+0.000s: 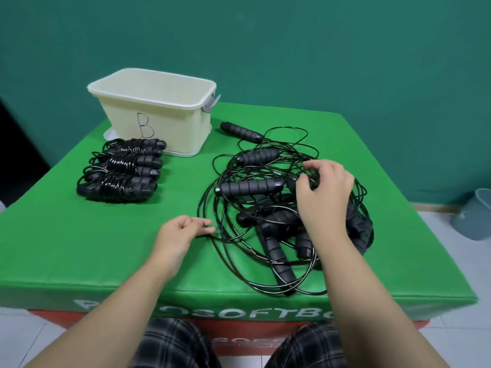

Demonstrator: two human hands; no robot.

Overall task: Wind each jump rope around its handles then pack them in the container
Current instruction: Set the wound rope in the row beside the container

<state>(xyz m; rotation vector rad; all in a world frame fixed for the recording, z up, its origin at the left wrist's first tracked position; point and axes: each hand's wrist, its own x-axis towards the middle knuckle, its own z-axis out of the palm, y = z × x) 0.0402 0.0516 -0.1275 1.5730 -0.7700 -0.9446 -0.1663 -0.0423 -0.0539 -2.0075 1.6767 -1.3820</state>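
Note:
A tangle of black jump ropes (252, 219) with several foam handles lies on the right half of the green table (106, 248). My right hand (322, 189) reaches into the top of the tangle, its fingers curled round black cord. My left hand (183, 229) rests on the table at the tangle's left edge, fingers loosely curled, fingertips next to a loop of cord. A row of wound rope bundles (122, 168) lies at the left. Behind them stands the cream container (159, 112) marked "B", apparently empty. One handle (240, 131) lies apart, right of the container.
The table's front edge runs just above my knees. A grey bin (475, 213) stands on the tiled floor at the far right. A green wall closes off the back. Bare green surface lies between the bundles and the tangle.

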